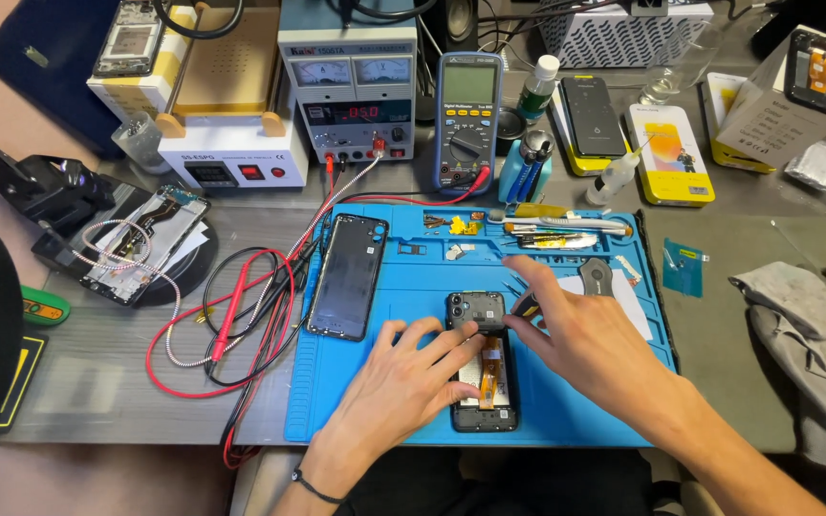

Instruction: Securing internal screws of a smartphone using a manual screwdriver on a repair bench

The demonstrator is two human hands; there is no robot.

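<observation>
The opened phone (483, 368) is lying on the blue mat (365, 401), its back cover (347, 276) already off beside it. The left hand (403, 382) is pressing flat, steadying it; the right hand (576, 334) is pinching a small tool (526, 304) at the camera end, internals still in place.

1. Two hands: left hand (403, 377), right hand (593, 334), both on one opened phone (483, 368).
2. One phone back cover (347, 276), left on one blue mat (356, 401).
3. One multimeter (467, 122), far.
4. One power supply (348, 81), far left.
</observation>
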